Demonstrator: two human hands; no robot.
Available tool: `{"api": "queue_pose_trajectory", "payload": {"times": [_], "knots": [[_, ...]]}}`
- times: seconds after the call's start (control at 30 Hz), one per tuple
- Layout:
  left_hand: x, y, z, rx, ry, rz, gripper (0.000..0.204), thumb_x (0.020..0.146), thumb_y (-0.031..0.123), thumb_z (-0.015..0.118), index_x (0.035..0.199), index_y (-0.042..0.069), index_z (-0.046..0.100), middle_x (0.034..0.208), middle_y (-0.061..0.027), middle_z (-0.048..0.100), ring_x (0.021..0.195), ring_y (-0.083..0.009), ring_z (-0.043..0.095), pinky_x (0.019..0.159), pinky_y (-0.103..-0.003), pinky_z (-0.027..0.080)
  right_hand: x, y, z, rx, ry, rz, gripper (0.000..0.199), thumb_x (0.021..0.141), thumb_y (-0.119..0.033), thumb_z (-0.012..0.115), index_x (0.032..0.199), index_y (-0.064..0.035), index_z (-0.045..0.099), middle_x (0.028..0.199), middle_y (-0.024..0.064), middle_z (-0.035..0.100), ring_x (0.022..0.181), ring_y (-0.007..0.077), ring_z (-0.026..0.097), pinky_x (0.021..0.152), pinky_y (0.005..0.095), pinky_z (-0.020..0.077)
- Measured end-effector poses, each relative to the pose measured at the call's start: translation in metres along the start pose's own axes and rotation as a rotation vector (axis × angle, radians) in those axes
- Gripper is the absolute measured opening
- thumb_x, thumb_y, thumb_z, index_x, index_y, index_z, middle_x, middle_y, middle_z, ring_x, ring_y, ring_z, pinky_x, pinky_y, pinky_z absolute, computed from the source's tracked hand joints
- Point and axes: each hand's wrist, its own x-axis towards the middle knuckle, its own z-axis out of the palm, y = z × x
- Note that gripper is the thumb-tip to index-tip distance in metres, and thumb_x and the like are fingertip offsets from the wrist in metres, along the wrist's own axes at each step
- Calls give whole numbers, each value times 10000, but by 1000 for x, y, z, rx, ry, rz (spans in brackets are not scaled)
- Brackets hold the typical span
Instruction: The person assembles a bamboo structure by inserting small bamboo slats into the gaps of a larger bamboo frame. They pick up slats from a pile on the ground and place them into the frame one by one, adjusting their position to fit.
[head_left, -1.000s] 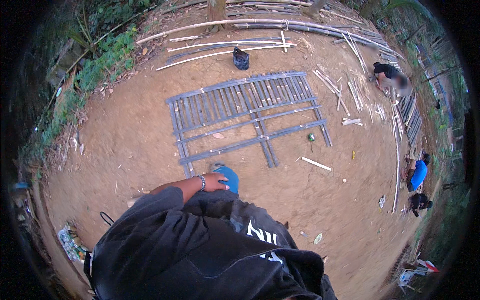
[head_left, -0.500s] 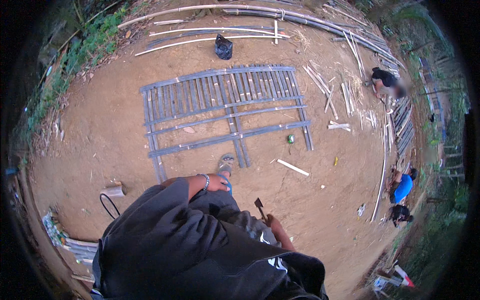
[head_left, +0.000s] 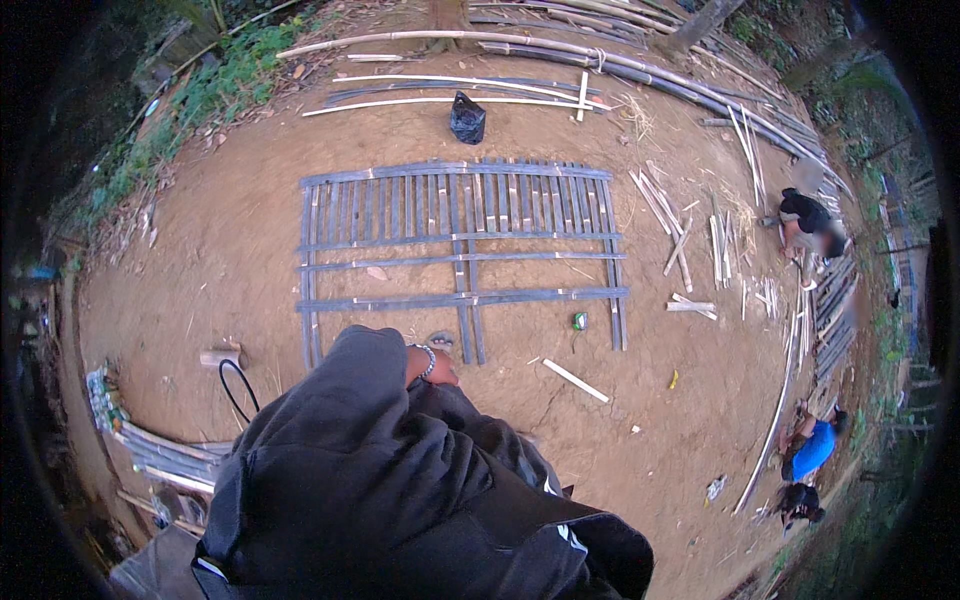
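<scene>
Standing at the slatted panel [head_left: 462, 240] on bare dirt.
The left hand [head_left: 437, 368], wearing a bracelet, hangs by the panel's near edge; its grip cannot be told.

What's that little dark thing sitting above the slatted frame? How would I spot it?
Find the big grey bamboo panel lying flat on the dirt. Just beyond its far edge, before the long pale poles, sits a black plastic bag: the only dark, lumpy, shiny thing among straight sticks.

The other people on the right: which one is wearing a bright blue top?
The person low at the right edge, near the long pole, wears bright blue. The person higher up by the scattered slats wears black, and the one below blue is dark too.
</scene>
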Motion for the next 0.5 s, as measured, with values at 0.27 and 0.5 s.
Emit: {"api": "queue_pose_trajectory", "payload": {"times": [0.27, 0.5], "knots": [[23, 99, 71, -301, 318, -259, 699, 892, 617, 509, 1317, 72, 611, 1400, -225, 535, 1294, -381, 512, 1100, -446, 381, 72, 175, -79, -268, -38, -64, 469, 911, -347, 598, 1226, -1, 606, 1132, 259, 661, 1083, 427, 628, 899, 469, 523], [-16, 216, 106, -72, 601, -504, 368, 910, 405, 553, 1114, 143, 712, 1215, -161, 665, 1182, -381, 584, 1070, -463, 417, 44, 228, -247, -318, -22, -109, 245, 926, -282, 644, 905, -38, 642, 748, 136, 656, 683, 317, 649, 629, 478, 530]]}}
